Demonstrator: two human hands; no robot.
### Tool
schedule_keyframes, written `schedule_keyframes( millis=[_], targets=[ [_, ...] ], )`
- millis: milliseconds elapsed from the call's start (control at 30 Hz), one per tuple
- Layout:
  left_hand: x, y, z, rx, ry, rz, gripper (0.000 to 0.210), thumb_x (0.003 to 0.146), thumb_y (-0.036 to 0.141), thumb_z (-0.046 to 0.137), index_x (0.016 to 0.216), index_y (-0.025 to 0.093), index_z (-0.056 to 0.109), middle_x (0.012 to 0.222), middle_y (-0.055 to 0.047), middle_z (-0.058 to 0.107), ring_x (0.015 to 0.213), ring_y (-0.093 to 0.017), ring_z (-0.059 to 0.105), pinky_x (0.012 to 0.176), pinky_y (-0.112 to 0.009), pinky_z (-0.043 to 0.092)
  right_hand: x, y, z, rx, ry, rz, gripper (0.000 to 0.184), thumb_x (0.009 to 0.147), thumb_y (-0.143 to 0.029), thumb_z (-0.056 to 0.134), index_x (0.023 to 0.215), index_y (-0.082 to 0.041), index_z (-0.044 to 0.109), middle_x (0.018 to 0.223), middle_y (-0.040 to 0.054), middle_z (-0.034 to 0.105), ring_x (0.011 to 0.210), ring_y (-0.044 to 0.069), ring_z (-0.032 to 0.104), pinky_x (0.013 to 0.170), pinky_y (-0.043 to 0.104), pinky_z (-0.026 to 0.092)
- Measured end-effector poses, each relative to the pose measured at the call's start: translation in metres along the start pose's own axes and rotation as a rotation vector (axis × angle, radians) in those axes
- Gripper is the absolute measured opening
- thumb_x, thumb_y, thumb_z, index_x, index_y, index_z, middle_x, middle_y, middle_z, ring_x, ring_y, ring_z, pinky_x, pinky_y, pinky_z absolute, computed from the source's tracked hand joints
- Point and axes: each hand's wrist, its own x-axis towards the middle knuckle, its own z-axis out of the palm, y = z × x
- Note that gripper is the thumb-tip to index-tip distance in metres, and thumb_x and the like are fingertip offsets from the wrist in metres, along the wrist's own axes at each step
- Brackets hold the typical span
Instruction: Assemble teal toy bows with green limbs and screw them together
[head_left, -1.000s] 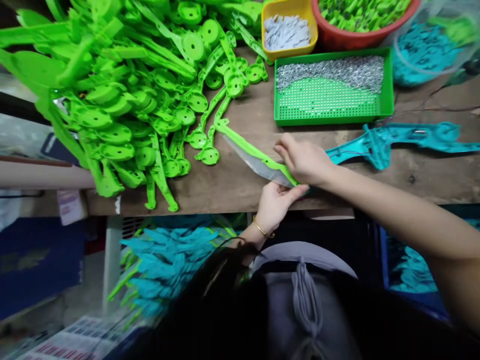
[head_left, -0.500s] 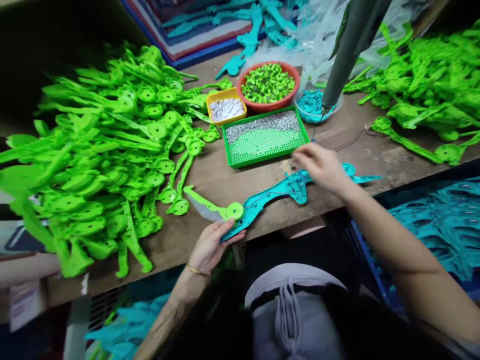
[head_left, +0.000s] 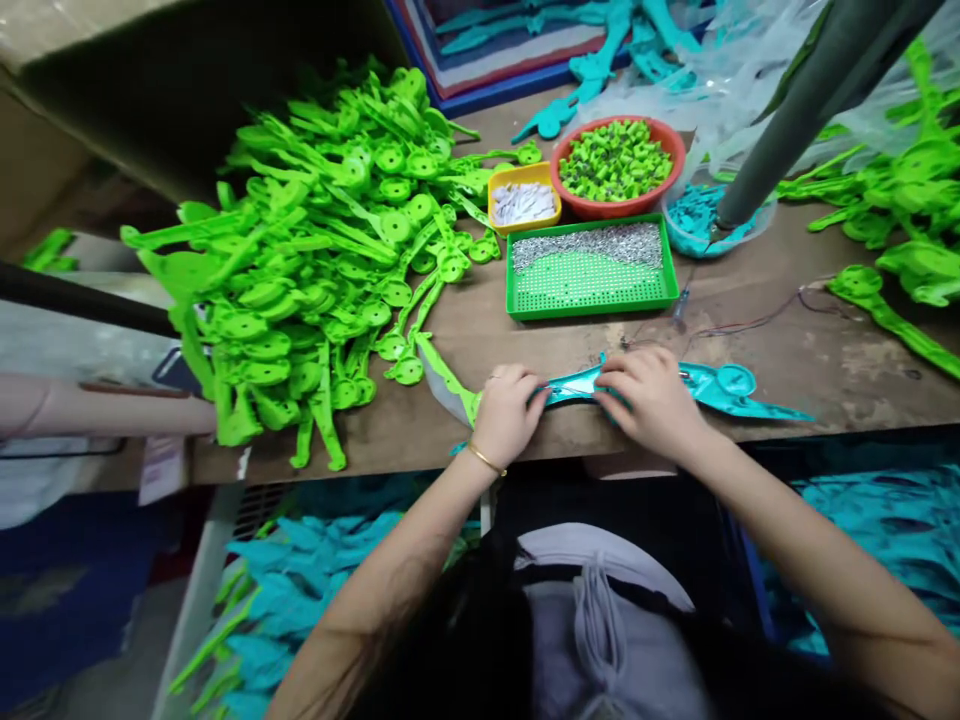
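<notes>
A long teal plastic shell half point(head_left: 576, 387) lies along the front of the table, its hollow side up with a thin wire in it. A lime-green plastic arm piece point(head_left: 448, 372) with a translucent blade-shaped edge joins its left end; the joint is hidden under my left hand. My left hand point(head_left: 511, 408) is closed over the left part of the teal shell, fingertips at the wire. My right hand point(head_left: 651, 398) is closed on its middle, thumb and fingers pressed at the inside. The shell's round boss and pointed tip show to the right.
A green perforated tray point(head_left: 592, 308) of small metal screws stands just beyond my hands. Behind it are a yellow tray point(head_left: 555, 215), a red bowl point(head_left: 622, 208) and a clear bowl point(head_left: 705, 248) of teal bits. Lime-green parts point(head_left: 322, 270) pile up at left. A dark post point(head_left: 795, 110) leans at right.
My right hand has come down onto the teal shell from above it. My left hand has turned from gripping the end underneath to lying over the shell. The view has swung left.
</notes>
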Motion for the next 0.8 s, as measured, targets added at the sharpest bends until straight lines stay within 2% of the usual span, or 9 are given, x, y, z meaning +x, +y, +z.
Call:
schedule_keyframes(
  millis=[67, 133, 233, 333, 467, 667, 733, 800],
  targets=[
    [0.004, 0.002, 0.006, 0.011, -0.009, -0.033, 0.017, 0.09, 0.025, 0.055, 0.087, 0.017, 0.07, 0.088, -0.007, 0.065, 0.086, -0.022, 0.054, 0.082, -0.037, 0.043, 0.008, -0.012, 0.013, -0.06, -0.043, -0.055, 0.029, 0.095, -0.034, 0.044, 0.108, -0.019, 0.065, 0.102, 0.0076, 0.07, 0.098, 0.023, 0.055, 0.103, 0.044, 0.026],
    [0.004, 0.002, 0.008, 0.011, -0.01, -0.055, 0.017, 0.09, 0.024, 0.055, 0.086, 0.016, 0.07, 0.089, -0.008, 0.064, 0.087, -0.023, 0.053, 0.082, -0.037, 0.043, 0.015, -0.018, 0.021, -0.096, -0.087, -0.049, 0.032, 0.097, -0.031, 0.039, 0.109, -0.019, 0.066, 0.096, 0.007, 0.071, 0.094, 0.022, 0.055, 0.104, 0.043, 0.022],
    [0.001, 0.001, 0.008, -0.015, -0.014, -0.072, 0.018, 0.091, 0.022, 0.053, 0.088, 0.015, 0.069, 0.091, -0.008, 0.062, 0.089, -0.023, 0.052, 0.083, -0.037, 0.042, 0.023, -0.018, 0.027, -0.115, -0.14, 0.022, 0.037, 0.098, -0.027, 0.033, 0.098, -0.018, 0.069, 0.09, 0.0077, 0.07, 0.091, 0.021, 0.055, 0.1, 0.041, 0.024],
    [0.0, 0.0, 0.009, -0.033, -0.021, -0.084, 0.02, 0.092, 0.021, 0.049, 0.092, 0.016, 0.068, 0.093, -0.009, 0.06, 0.09, -0.023, 0.052, 0.082, -0.037, 0.043, 0.029, -0.015, 0.028, -0.097, -0.168, 0.087, 0.033, 0.097, -0.029, 0.037, 0.094, -0.017, 0.068, 0.09, 0.008, 0.071, 0.09, 0.021, 0.055, 0.096, 0.04, 0.027],
    [0.0, -0.001, 0.012, -0.012, -0.056, -0.069, 0.024, 0.092, 0.018, 0.045, 0.096, 0.018, 0.069, 0.096, -0.009, 0.059, 0.092, -0.024, 0.051, 0.082, -0.038, 0.042, 0.035, -0.015, 0.026, -0.091, -0.216, 0.132, 0.029, 0.095, -0.028, 0.042, 0.089, -0.017, 0.068, 0.088, 0.007, 0.072, 0.086, 0.021, 0.055, 0.091, 0.04, 0.028],
    [0.0, -0.001, 0.01, 0.052, -0.102, -0.061, 0.033, 0.091, 0.013, 0.042, 0.095, 0.02, 0.073, 0.095, -0.01, 0.058, 0.09, -0.024, 0.051, 0.079, -0.039, 0.041, 0.045, -0.02, 0.018, -0.174, -0.334, 0.101, 0.033, 0.094, -0.025, 0.04, 0.085, -0.015, 0.07, 0.088, 0.0096, 0.07, 0.089, 0.024, 0.054, 0.092, 0.043, 0.029],
    [0.0, 0.0, 0.006, 0.057, -0.12, -0.047, 0.031, 0.09, 0.013, 0.043, 0.096, 0.02, 0.073, 0.096, -0.01, 0.058, 0.091, -0.025, 0.051, 0.078, -0.039, 0.042, 0.041, -0.014, 0.011, -0.125, -0.351, 0.074, 0.031, 0.094, -0.026, 0.042, 0.09, -0.017, 0.071, 0.091, 0.0089, 0.07, 0.094, 0.025, 0.054, 0.094, 0.044, 0.029],
    [-0.001, 0.001, 0.003, 0.057, -0.103, -0.026, 0.028, 0.088, 0.014, 0.047, 0.096, 0.019, 0.073, 0.097, -0.011, 0.059, 0.093, -0.026, 0.051, 0.079, -0.039, 0.042, 0.031, -0.002, 0.0, -0.012, -0.305, 0.074, 0.028, 0.094, -0.03, 0.045, 0.097, -0.02, 0.071, 0.099, 0.0077, 0.069, 0.099, 0.024, 0.055, 0.094, 0.043, 0.032]
  ],
)
